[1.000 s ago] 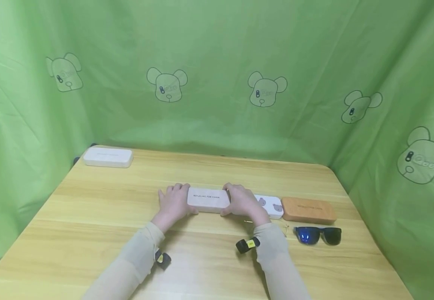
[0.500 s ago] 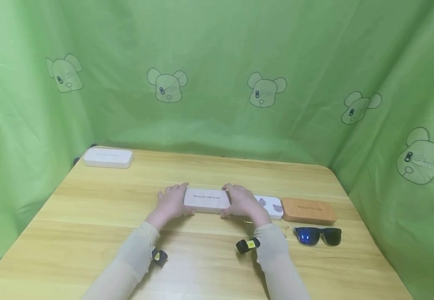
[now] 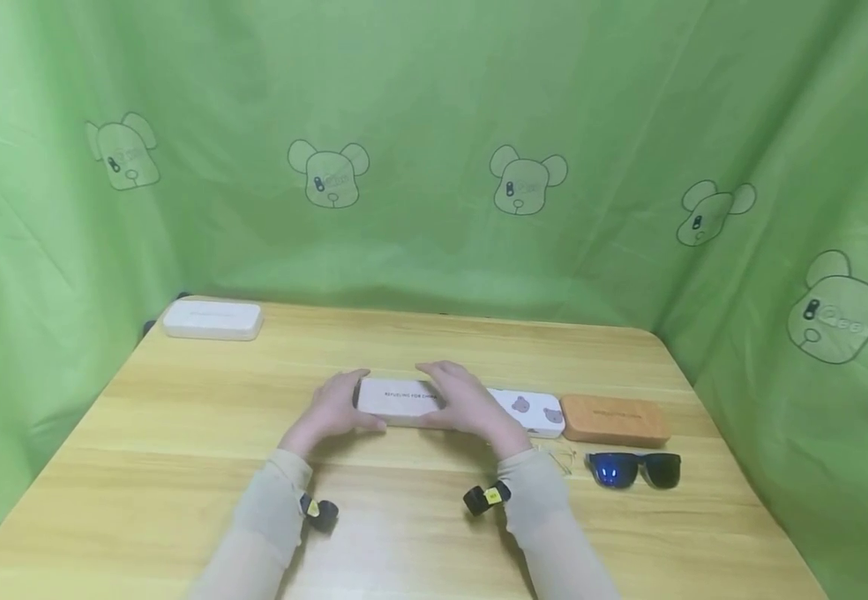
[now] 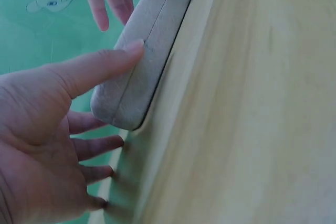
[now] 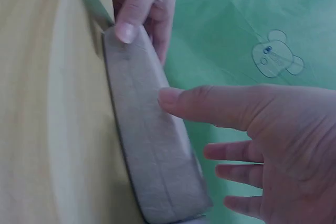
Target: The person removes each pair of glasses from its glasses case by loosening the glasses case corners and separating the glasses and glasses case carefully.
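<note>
A grey glasses case (image 3: pixel 396 402) printed "REFUELING FOR CHINA" lies on the table between both hands. My left hand (image 3: pixel 329 408) is at its left end; in the left wrist view the thumb (image 4: pixel 107 66) lies across the case's front side, with the fingers spread loosely past the end. My right hand (image 3: pixel 467 406) stands over the right part of the case, its thumb (image 5: pixel 205 103) at the front side and its other fingers straight and apart from it. Whether either thumb presses on the case cannot be told. Right of it lies a white case with bear prints (image 3: pixel 530 410).
An orange-brown glasses case (image 3: pixel 614 419) continues the row to the right. Thin-framed glasses (image 3: pixel 563 458) and dark sunglasses (image 3: pixel 633 471) lie in front of it. Another pale case (image 3: pixel 212 320) sits at the table's far left corner. Green curtains (image 3: pixel 419 258) enclose the table (image 3: pixel 396 533).
The left hand has eased leftward, baring more of the grey case's left end. My right hand has shifted left along the case and loosened. The case itself has hardly moved.
</note>
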The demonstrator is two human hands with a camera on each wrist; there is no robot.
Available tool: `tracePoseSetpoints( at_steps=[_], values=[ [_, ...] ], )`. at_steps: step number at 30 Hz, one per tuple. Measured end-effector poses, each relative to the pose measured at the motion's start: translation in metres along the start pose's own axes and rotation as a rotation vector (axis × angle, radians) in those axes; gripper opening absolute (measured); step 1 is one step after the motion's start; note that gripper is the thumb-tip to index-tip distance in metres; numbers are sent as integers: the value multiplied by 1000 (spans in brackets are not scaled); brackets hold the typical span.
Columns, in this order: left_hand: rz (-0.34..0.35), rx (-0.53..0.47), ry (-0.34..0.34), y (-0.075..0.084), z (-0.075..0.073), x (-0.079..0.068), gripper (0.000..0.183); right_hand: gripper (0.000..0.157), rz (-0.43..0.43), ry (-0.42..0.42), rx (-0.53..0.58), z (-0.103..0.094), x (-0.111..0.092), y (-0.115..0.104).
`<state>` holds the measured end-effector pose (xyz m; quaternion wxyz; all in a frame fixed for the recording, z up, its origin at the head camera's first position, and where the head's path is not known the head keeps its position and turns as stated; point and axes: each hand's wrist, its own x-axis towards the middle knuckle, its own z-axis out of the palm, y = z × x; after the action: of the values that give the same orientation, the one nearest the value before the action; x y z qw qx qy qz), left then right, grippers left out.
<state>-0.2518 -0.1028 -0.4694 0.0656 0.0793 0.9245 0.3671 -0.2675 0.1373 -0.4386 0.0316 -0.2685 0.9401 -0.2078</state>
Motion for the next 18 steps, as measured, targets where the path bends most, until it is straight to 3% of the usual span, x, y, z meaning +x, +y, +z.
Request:
tracePoseSetpoints(
  at_steps=[9,18],
  values=[
    [30,-146,-15,-19,6,4,98,79,-36,10,-54,11,3,-2],
    [31,-114,39,-22,13,5,99,80,-11,8,-85,18,5,-1]
  ],
)
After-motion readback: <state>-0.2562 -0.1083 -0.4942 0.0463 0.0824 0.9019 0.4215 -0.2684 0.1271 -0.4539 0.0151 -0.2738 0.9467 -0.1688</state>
